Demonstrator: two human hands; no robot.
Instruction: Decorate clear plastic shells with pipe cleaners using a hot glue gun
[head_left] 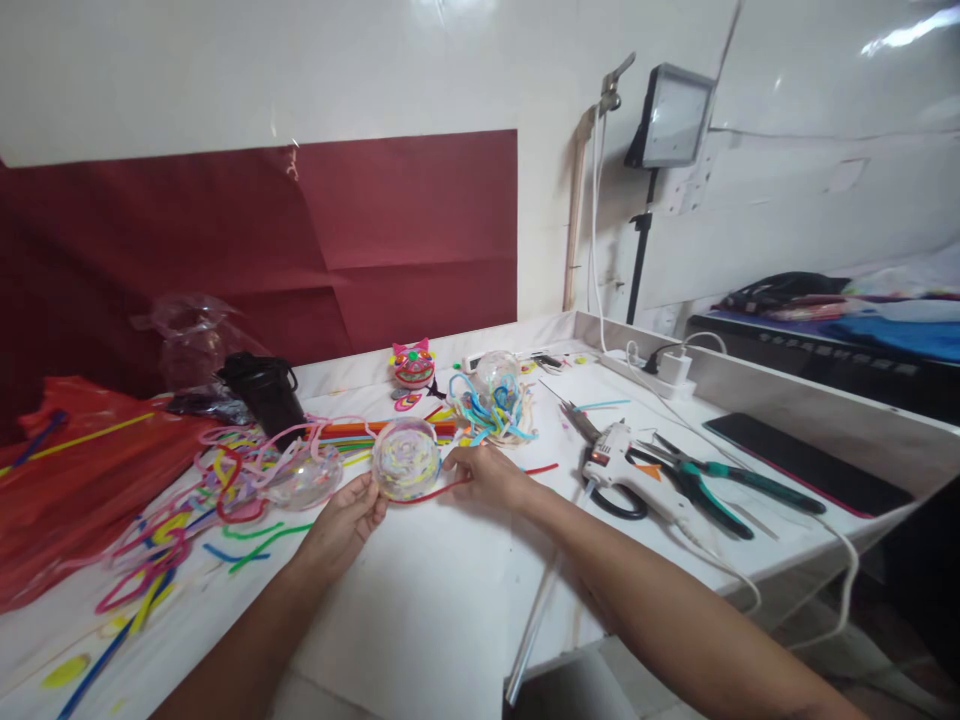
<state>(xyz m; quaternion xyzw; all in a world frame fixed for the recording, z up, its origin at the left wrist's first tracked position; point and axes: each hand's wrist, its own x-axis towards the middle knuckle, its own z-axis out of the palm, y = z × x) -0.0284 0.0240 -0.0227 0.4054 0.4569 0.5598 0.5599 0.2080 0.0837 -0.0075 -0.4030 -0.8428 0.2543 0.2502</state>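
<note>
Between my two hands a clear round plastic piece [406,462], filled with a pale multicoloured pattern, is held up just over the white table. My left hand [352,515] pinches its lower left edge with thumb and fingers. A red pipe cleaner [431,494] curves along the piece's lower rim and runs out to the right. My right hand [484,476] has its fingers closed on that pipe cleaner, close to the piece's right side. Right behind lie a bundle of straight coloured pipe cleaners [345,431] and a clear ball with blue strands [491,400].
Tangled pipe cleaners [225,470] and a red plastic bag [82,480] spread over the left. On the right are a glue gun [611,455], green-handled pliers [765,483], a black phone [802,460] and trailing white cables. A pink cat-like figure [413,364] stands at the back.
</note>
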